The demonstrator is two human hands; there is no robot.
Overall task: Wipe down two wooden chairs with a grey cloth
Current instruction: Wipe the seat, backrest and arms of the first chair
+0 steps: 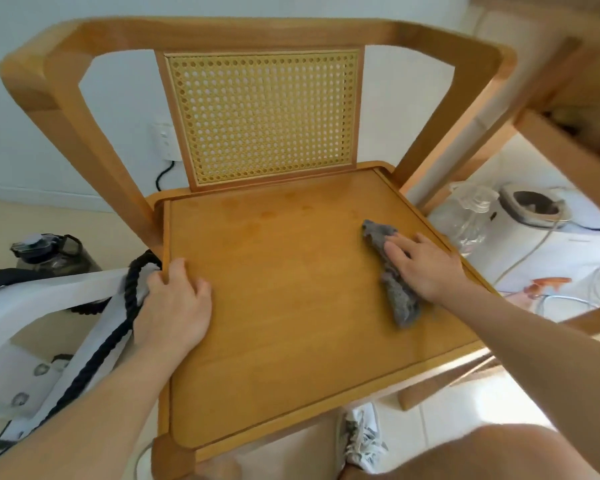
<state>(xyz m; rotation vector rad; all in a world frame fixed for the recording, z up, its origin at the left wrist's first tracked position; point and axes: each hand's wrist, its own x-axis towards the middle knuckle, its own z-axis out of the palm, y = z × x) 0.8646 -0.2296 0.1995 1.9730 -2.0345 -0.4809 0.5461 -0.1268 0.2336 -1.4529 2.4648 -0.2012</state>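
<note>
A wooden chair (pixel 291 289) with a woven cane back panel (pixel 262 116) fills the middle of the view. A crumpled grey cloth (pixel 395 292) lies on the right side of its seat. My right hand (pixel 426 265) presses flat on the cloth, fingers pointing left. My left hand (pixel 177 299) rests on the seat's left edge, thumb hooked over the rim, fingers relaxed on the wood. Part of a second wooden chair frame (pixel 551 133) shows at the upper right.
A white bag with black rope handles (pixel 84 306) leans against the chair's left side. A dark water jug (pixel 49 251) stands on the floor behind it. On the right are a clear plastic bottle (pixel 468 220), a white appliance (pixel 534 209) and cables. A shoe (pixel 361 441) shows below.
</note>
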